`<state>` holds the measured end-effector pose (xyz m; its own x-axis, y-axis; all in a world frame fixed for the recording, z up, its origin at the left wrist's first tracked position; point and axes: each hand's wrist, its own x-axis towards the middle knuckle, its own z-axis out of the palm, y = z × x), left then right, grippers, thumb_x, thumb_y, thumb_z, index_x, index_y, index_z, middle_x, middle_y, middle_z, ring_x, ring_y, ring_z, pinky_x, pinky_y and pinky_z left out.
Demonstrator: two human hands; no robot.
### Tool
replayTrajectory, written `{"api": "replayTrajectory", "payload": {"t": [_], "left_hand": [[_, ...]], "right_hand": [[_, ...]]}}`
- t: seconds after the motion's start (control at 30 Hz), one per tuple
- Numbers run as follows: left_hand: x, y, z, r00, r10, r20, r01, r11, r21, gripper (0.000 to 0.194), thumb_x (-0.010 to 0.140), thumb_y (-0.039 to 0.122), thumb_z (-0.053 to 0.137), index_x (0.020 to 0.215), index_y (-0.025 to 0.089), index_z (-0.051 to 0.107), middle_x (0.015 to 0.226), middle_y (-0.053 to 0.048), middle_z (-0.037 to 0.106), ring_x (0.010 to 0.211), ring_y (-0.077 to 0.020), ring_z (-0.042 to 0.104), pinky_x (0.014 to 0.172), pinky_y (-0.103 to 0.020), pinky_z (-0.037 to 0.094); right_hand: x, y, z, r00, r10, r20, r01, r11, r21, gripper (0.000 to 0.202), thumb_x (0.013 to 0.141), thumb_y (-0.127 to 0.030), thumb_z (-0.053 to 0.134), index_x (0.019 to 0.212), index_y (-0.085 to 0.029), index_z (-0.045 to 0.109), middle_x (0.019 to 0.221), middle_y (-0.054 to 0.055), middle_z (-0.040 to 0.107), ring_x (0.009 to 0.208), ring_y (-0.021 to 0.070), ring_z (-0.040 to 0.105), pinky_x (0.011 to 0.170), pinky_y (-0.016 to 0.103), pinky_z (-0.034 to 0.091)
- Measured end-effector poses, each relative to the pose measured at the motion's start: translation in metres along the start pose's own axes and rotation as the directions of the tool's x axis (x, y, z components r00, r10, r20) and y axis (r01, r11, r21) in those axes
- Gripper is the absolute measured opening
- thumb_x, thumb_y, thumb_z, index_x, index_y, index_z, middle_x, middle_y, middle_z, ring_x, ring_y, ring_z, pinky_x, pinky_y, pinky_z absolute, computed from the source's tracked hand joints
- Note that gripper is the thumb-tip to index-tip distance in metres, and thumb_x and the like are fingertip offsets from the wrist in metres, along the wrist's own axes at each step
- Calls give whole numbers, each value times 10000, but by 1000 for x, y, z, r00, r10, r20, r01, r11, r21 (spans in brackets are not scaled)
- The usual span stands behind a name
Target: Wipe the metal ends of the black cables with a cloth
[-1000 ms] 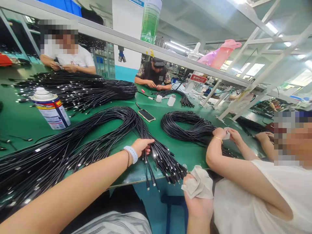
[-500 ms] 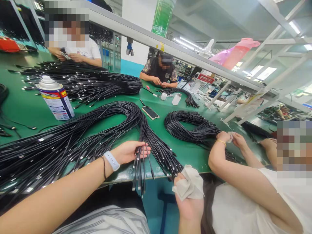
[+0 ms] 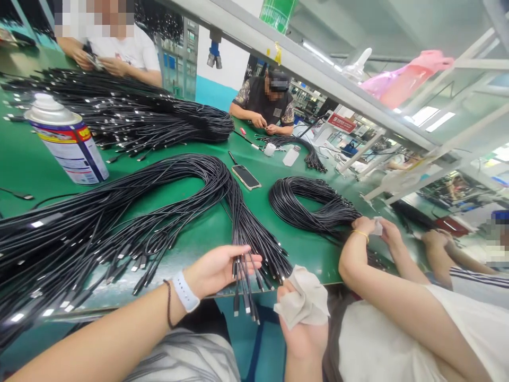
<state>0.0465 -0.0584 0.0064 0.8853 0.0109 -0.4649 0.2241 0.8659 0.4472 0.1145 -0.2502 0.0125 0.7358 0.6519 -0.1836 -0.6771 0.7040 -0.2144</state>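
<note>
Bench (image 3: 27, 170): green top, carrying everything here; its near edge runs just under the wearer's hands.
Cable bundle (image 3: 131, 212): the largest thing, a long black loop lying from the left edge across the middle, its plug ends fanning out over the near edge.
Far bundle (image 3: 151, 119): a second black heap toward the far-left side, in front of a seated person.
Coil (image 3: 306, 204): a smaller black loop right of the middle, its tail under a co-worker's hands at the right near edge.
Can (image 3: 66, 140): a spray can upright near the left edge, apart from the cables.
Phone (image 3: 246, 176): flat, face up, between bundle and coil.
Left hand (image 3: 217, 268): at the near edge, fingers curled narrowly around a few cable ends (image 3: 244, 289) pulled from the bundle, which hang plugs-down past the edge.
Right hand (image 3: 304, 331): below the near edge, just right of the hanging ends, fingers closed on a crumpled cloth (image 3: 304, 302).
Risk, slipping: the held ends dangle loosely, so a slack grip would likely let them fall off the bench.
Risk, tangling: the picked ends lie against the fanned neighbours, so a pull could drag others over the edge.
Risk, crowding: the co-worker's elbow is near the cloth hand and could knock it.
</note>
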Motion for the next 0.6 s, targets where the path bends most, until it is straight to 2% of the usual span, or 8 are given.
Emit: {"api": "replayTrajectory", "payload": {"t": [0.1, 0.2, 0.3, 0.37, 0.47, 0.53, 0.6], "left_hand": [[-13, -17, 0, 1000, 8, -2, -8, 1000, -25, 162, 812, 154, 615, 964, 97, 618, 1074, -187, 675, 938, -242, 665, 783, -316, 542], [-26, -33, -1, 998, -33, -51, 31, 999, -34, 172, 827, 173, 600, 975, 89, 627, 929, -160, 694, 802, -214, 672, 738, -317, 540], [-35, -39, -3, 988, -62, -139, 55, 997, -48, 182, 844, 256, 594, 931, 103, 639, 706, -64, 640, 608, -144, 612, 632, -264, 518], [-39, -39, -6, 988, -42, -150, 39, 999, -21, 221, 847, 338, 592, 901, 129, 637, 595, 3, 550, 506, -107, 525, 555, -242, 484], [-45, -37, -10, 985, -24, -170, 34, 998, 61, 278, 833, 432, 587, 889, 160, 612, 542, 40, 487, 448, -90, 450, 512, -237, 456], [-51, -38, -14, 980, -34, -194, 67, 984, 163, 309, 818, 472, 584, 920, 180, 576, 605, 17, 562, 440, -97, 475, 488, -240, 440], [-60, -38, -20, 985, -38, -171, 93, 941, 324, 363, 808, 518, 566, 970, 195, 537, 696, -21, 632, 459, -122, 533, 471, -245, 427]], "right_hand": [[2, -4, 0, 999, -41, -33, 41, 999, -2, 202, 841, -169, 599, 750, -210, 424, 639, -85, 456, 536, 78, 449, 525, 200, 412], [4, -3, 0, 997, -62, -42, 61, 998, -18, 208, 841, -168, 595, 743, -212, 417, 633, -86, 443, 524, 79, 436, 507, 199, 403], [5, 2, -1, 998, -35, -51, 35, 999, 9, 223, 809, -171, 636, 736, -214, 429, 635, -84, 453, 533, 85, 447, 523, 213, 417], [6, 5, -1, 998, -17, -61, 18, 1000, 18, 222, 790, -177, 660, 741, -217, 447, 643, -79, 463, 540, 90, 452, 529, 222, 425], [7, 7, -1, 998, -25, -51, 24, 1000, -19, 188, 801, -198, 656, 763, -222, 473, 652, -75, 473, 543, 95, 446, 528, 227, 428], [7, 7, -1, 999, -26, -31, 25, 999, -44, 160, 816, -213, 650, 794, -226, 492, 670, -73, 490, 559, 94, 454, 547, 228, 435], [7, 6, -3, 1000, 0, -6, 0, 1000, -26, 151, 827, -213, 646, 804, -225, 497, 685, -72, 503, 578, 89, 468, 571, 224, 436]]}}
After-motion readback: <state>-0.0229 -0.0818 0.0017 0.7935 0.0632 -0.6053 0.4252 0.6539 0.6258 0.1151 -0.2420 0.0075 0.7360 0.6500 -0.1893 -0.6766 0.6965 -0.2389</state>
